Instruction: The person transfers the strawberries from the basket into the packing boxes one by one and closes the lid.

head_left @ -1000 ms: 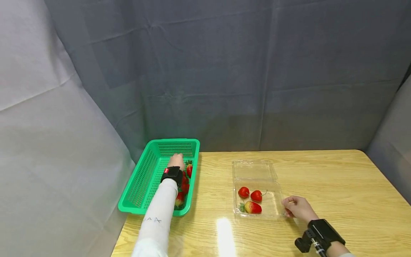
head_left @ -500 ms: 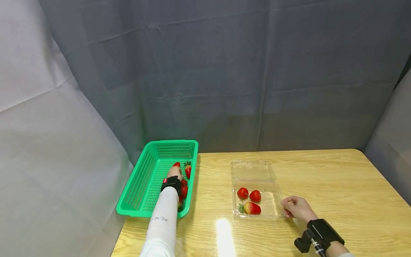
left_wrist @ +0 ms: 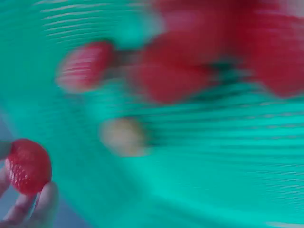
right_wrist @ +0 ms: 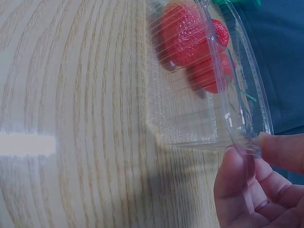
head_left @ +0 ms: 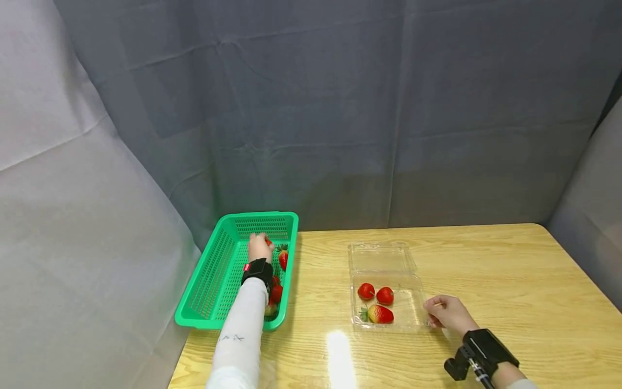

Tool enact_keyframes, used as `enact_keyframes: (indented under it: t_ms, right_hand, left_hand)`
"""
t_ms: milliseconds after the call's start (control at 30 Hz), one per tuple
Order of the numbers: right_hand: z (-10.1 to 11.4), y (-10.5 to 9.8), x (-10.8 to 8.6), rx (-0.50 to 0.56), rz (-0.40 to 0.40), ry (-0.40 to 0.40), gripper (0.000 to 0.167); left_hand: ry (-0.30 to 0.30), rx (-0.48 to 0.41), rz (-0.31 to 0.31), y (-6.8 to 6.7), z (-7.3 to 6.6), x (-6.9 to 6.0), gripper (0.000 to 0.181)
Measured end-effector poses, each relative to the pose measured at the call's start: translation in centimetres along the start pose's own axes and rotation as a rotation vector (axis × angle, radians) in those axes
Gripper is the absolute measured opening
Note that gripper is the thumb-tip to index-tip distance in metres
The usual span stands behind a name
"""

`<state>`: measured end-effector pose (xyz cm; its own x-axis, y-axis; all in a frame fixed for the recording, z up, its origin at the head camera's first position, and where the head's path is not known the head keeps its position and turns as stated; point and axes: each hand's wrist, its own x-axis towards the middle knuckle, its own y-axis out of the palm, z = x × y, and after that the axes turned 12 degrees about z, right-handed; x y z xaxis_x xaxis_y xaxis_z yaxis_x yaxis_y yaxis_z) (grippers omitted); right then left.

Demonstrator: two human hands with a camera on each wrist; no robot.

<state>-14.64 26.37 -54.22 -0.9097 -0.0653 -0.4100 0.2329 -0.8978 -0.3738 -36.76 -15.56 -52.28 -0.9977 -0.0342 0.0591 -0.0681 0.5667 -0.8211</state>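
Note:
Over the far part of a green plastic basket (head_left: 204, 275), my left hand (head_left: 259, 248) holds a red strawberry (left_wrist: 29, 166) between its fingertips and thumb. More strawberries (head_left: 276, 294) lie along the basket's right side, partly behind my left wrist. My right hand (head_left: 449, 313) pinches the right edge of a clear plastic clamshell box (head_left: 408, 310), whose lid (head_left: 378, 258) lies folded back behind it. Inside the box are one large red and yellow strawberry (head_left: 380, 314) and two smaller, rounder red fruits (head_left: 366, 292) with thin stems. The left wrist view is blurred.
Basket and box stand side by side on a light wooden table (head_left: 510, 281). A dark grey cloth (head_left: 316, 119) hangs behind it, with pale cloth (head_left: 97, 243) at the left. Another strawberry (head_left: 283, 258) with green leaves lies by the basket's right wall.
My left hand reaches in at the basket's far part, draws back with a strawberry in its fingers, then moves away again toward the far end, raised. My right hand stays at the box edge.

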Motion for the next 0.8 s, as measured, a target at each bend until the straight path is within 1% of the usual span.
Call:
enact_keyframes:
  t_ms: [33,67,100,133,167,200,233,267,300,367,400,467,500,533,600,633,700,800]
  right_hand:
    - [0.0,0.0,0.0,-0.002,0.001,0.000,0.022]
    - [0.0,-0.1,-0.1,-0.004,-0.002,0.003,0.022]
    - [0.0,-0.1,-0.1,-0.005,-0.004,0.003,0.022]
    - [0.0,-0.1,-0.1,-0.008,-0.005,0.007,0.022]
    - [-0.1,-0.1,-0.1,-0.010,-0.006,0.010,0.022]
    - [-0.1,-0.2,-0.1,-0.010,-0.007,0.011,0.021]
    - [-0.1,-0.2,-0.1,-0.009,-0.008,0.010,0.021]
    - [-0.1,-0.2,-0.1,-0.007,-0.010,0.009,0.020]
    - [-0.1,-0.1,0.0,-0.005,-0.011,0.007,0.020]
    - [-0.1,0.0,0.0,-0.003,-0.014,0.007,0.020]
    - [-0.1,0.0,0.0,0.000,-0.016,0.006,0.020]
    - [-0.2,0.2,0.1,0.003,-0.020,0.010,0.019]
    - [-0.2,0.3,0.2,0.003,-0.018,0.009,0.019]
    - [-0.2,0.3,0.2,0.003,-0.015,0.006,0.020]
    - [-0.1,0.4,0.4,0.003,-0.007,-0.005,0.021]
    - [-0.1,0.5,0.5,-0.001,-0.004,-0.010,0.021]
    - [-0.1,0.5,0.7,-0.002,-0.002,-0.015,0.022]
    - [0.0,0.6,0.8,0.001,-0.007,-0.007,0.020]
  left_hand:
    - [0.037,-0.041,-0.044,-1.2,-2.4,-0.4,0.023]
    - [0.117,-0.070,-0.106,-2.0,-4.4,-0.8,0.025]
    - [0.188,-0.090,-0.148,-2.6,-6.5,-1.2,0.025]
    - [0.269,-0.099,-0.178,-3.0,-8.4,-1.6,0.025]
    - [0.351,-0.098,-0.196,-3.1,-10.3,-2.1,0.024]
    - [0.417,-0.103,-0.185,-3.2,-12.2,-2.7,0.024]
    - [0.475,-0.108,-0.158,-3.0,-13.9,-3.3,0.024]
    - [0.531,-0.096,-0.119,-2.5,-15.4,-4.1,0.024]
    - [0.580,-0.087,-0.061,-1.9,-16.8,-5.0,0.024]
    - [0.684,-0.045,0.062,0.0,-18.8,-6.9,0.024]
    - [0.725,-0.024,0.132,1.1,-19.4,-7.9,0.024]
    - [0.777,0.029,0.272,3.6,-20.1,-9.8,0.024]
    - [0.785,0.058,0.331,4.8,-20.0,-10.7,0.024]
    - [0.779,0.098,0.370,6.0,-19.8,-11.5,0.024]
    - [0.753,0.181,0.417,8.1,-19.3,-12.8,0.024]
    - [0.734,0.225,0.427,9.0,-19.0,-13.4,0.024]
    - [0.692,0.322,0.420,10.6,-18.2,-14.1,0.023]
    - [0.646,0.432,0.403,12.6,-17.4,-14.7,0.023]
